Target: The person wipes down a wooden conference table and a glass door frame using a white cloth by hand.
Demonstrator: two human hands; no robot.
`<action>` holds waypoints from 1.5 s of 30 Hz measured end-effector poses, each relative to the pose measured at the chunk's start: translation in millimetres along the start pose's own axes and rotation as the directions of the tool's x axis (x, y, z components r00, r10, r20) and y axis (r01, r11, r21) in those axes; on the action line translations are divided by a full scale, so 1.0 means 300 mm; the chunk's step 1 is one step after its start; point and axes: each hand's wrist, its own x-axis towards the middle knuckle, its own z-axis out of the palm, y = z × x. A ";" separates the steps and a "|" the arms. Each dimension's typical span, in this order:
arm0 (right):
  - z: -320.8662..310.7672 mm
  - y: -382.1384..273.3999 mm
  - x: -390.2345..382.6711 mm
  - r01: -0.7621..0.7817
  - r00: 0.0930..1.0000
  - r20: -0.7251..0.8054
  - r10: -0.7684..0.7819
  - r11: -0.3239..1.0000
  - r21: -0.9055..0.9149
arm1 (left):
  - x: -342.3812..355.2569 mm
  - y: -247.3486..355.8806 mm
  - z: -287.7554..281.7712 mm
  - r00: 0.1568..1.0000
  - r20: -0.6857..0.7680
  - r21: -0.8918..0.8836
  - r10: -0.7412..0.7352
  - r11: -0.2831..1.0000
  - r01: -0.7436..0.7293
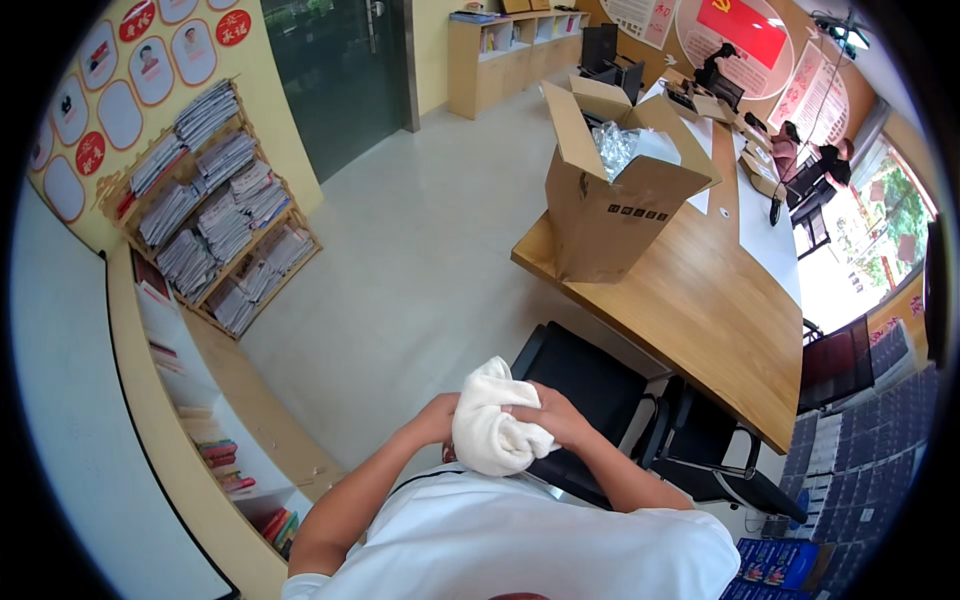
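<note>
A white cloth, bunched up like a towel [492, 425], is held close in front of my chest. My left hand [438, 417] grips its left side, with most of the fingers hidden behind the folds. From the right, my right hand [555, 415] presses into the cloth, fingers bent over its upper folds. Just beyond my right hand stands a black chair [585, 375] with a flat seat. Whether anything is wrapped inside the cloth cannot be seen.
An opened cardboard box [610, 225] with clear plastic wrap inside stands on the long wooden table [720, 305]. To the left are a newspaper rack [215, 190] and a low bookshelf [215, 380]. Stacked boxes [860, 450] line the right side. A person [785, 150] is at the table's far end.
</note>
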 end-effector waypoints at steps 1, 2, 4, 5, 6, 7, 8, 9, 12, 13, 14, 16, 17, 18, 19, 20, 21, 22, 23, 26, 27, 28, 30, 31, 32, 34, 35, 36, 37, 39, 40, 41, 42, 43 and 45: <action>0.004 0.000 0.003 -0.012 1.000 -0.011 0.013 0.999 0.047 | 0.015 -0.019 -0.003 1.000 0.019 -0.019 0.011 1.000 -0.011; 0.009 0.004 0.008 -0.030 0.999 -0.020 0.032 0.995 0.100 | 0.029 -0.026 -0.013 0.999 0.042 -0.040 0.015 0.999 -0.014; 0.010 -0.014 0.021 -0.066 0.996 -0.039 0.074 0.982 0.176 | 0.070 -0.024 -0.042 0.995 0.103 -0.013 0.012 1.000 -0.010; 0.014 -0.020 0.031 -0.074 0.994 -0.068 0.087 0.982 0.173 | 0.094 -0.020 -0.057 0.991 0.137 0.004 0.011 1.000 -0.011; 0.021 -0.023 0.042 -0.082 0.990 -0.098 0.100 0.982 0.170 | 0.115 -0.021 -0.070 0.988 0.154 0.059 0.011 0.998 -0.020; 0.030 -0.025 0.053 -0.091 0.985 -0.127 0.113 0.982 0.167 | 0.134 -0.024 -0.085 0.985 0.172 0.114 0.011 0.993 -0.031; 0.033 -0.006 0.071 -0.095 0.981 -0.155 0.118 0.985 0.147 | 0.158 -0.026 -0.099 0.980 0.196 0.168 0.014 0.985 -0.047; 0.031 0.034 0.106 -0.101 0.976 -0.180 0.121 0.988 0.118 | 0.186 -0.027 -0.116 0.973 0.228 0.200 0.037 0.976 -0.083; 0.057 -0.016 0.149 -0.168 0.950 -0.272 0.152 0.985 -0.037 | 0.242 0.001 -0.205 0.951 0.295 0.279 0.091 0.944 -0.176; 0.072 -0.061 0.156 -0.201 0.938 -0.305 0.163 0.975 -0.098 | 0.257 0.005 -0.239 0.947 0.302 0.294 0.110 0.934 -0.202; 0.089 -0.098 0.173 -0.209 0.929 -0.333 0.161 0.971 -0.116 | 0.282 0.003 -0.282 0.941 0.310 0.313 0.134 0.921 -0.234; 0.124 -0.163 0.221 -0.229 0.909 -0.386 0.155 0.961 -0.152 | 0.329 -0.007 -0.374 0.931 0.322 0.317 0.171 0.907 -0.276; 0.140 -0.183 0.261 -0.207 0.906 -0.398 0.141 0.970 -0.128 | 0.345 -0.010 -0.423 0.926 0.328 0.315 0.189 0.902 -0.296; 0.153 -0.198 0.308 -0.183 0.904 -0.409 0.126 0.977 -0.105 | 0.362 -0.011 -0.476 0.944 0.305 0.214 0.129 0.956 -0.200; 0.170 -0.219 0.351 -0.159 0.901 -0.420 0.110 0.984 -0.083 | 0.377 -0.010 -0.531 0.956 0.287 0.109 0.063 0.989 -0.098; 0.195 -0.256 0.394 -0.133 0.881 -0.465 0.092 0.990 -0.055 | 0.395 -0.003 -0.583 0.961 0.275 0.000 -0.004 1.000 0.004; 0.229 -0.281 0.446 -0.076 0.857 -0.513 0.058 0.997 -0.014 | 0.412 -0.007 -0.634 0.958 0.281 -0.189 -0.056 0.975 0.113; 0.266 -0.298 0.509 -0.016 0.828 -0.560 0.025 1.000 0.021 | 0.432 -0.016 -0.687 0.949 0.297 -0.369 -0.107 0.904 0.218; 0.298 -0.315 0.582 0.049 0.794 -0.607 -0.011 0.998 0.047 | 0.458 -0.025 -0.743 0.935 0.321 -0.532 -0.148 0.789 0.308; 0.416 -0.392 0.790 0.203 0.734 -0.670 -0.116 0.978 0.053 | 0.450 -0.005 -0.951 0.977 0.214 -0.686 -0.017 0.709 0.163; 0.455 -0.421 0.852 0.225 0.715 -0.686 -0.136 0.974 0.042 | 0.453 -0.021 -1.017 0.988 0.152 -0.727 0.021 0.680 0.097; 0.487 -0.454 0.901 0.270 0.709 -0.692 -0.140 0.960 0.082 | 0.451 -0.038 -1.081 0.992 0.114 -0.736 0.048 0.675 0.052; 0.520 -0.488 1.009 0.330 0.697 -0.703 -0.142 0.934 0.139 | 0.446 -0.082 -1.182 0.995 0.031 -0.753 0.100 0.656 -0.043; 0.518 -0.501 1.061 0.362 0.685 -0.718 -0.121 0.912 0.192 | 0.454 -0.096 -1.207 0.993 0.024 -0.766 0.115 0.640 -0.056; 0.514 -0.513 1.110 0.387 0.680 -0.727 -0.096 0.889 0.245 | 0.461 -0.121 -1.226 0.992 0.012 -0.783 0.122 0.619 -0.067; 0.488 -0.555 1.193 0.392 0.679 -0.731 -0.063 0.873 0.290 | 0.508 -0.157 -1.258 0.993 0.001 -0.823 0.117 0.564 -0.066; 0.480 -0.580 1.231 0.381 0.678 -0.731 -0.077 0.887 0.261 | 0.546 -0.168 -1.267 0.994 -0.006 -0.846 0.106 0.529 -0.061; 0.468 -0.603 1.271 0.370 0.678 -0.729 -0.092 0.900 0.231 | 0.582 -0.176 -1.285 0.995 -0.014 -0.868 0.095 0.492 -0.059; 0.453 -0.623 1.313 0.359 0.679 -0.726 -0.108 0.911 0.201 | 0.616 -0.182 -1.312 0.993 -0.025 -0.872 0.112 0.484 -0.077; 0.422 -0.648 1.408 0.308 0.738 -0.655 -0.161 0.944 0.115 | 0.696 -0.172 -1.378 0.986 -0.067 -0.873 0.153 0.470 -0.133; 0.402 -0.659 1.456 0.286 0.767 -0.615 -0.185 0.956 0.068 | 0.739 -0.160 -1.413 0.989 -0.102 -0.858 0.105 0.493 -0.141; 0.377 -0.675 1.517 0.288 0.792 -0.557 -0.248 0.957 -0.017 | 0.779 -0.127 -1.459 0.988 -0.145 -0.842 0.056 0.517 -0.153; 0.344 -0.687 1.581 0.299 0.812 -0.495 -0.309 0.949 -0.103 | 0.826 -0.093 -1.501 0.982 -0.189 -0.825 0.010 0.541 -0.164; 0.309 -0.696 1.646 0.314 0.827 -0.427 -0.365 0.931 -0.187 | 0.877 -0.062 -1.542 0.974 -0.225 -0.807 -0.015 0.563 -0.178; 0.215 -0.761 1.750 0.306 0.893 -0.271 -0.359 0.927 -0.217 | 0.973 0.022 -1.631 0.950 -0.307 -0.766 -0.060 0.608 -0.209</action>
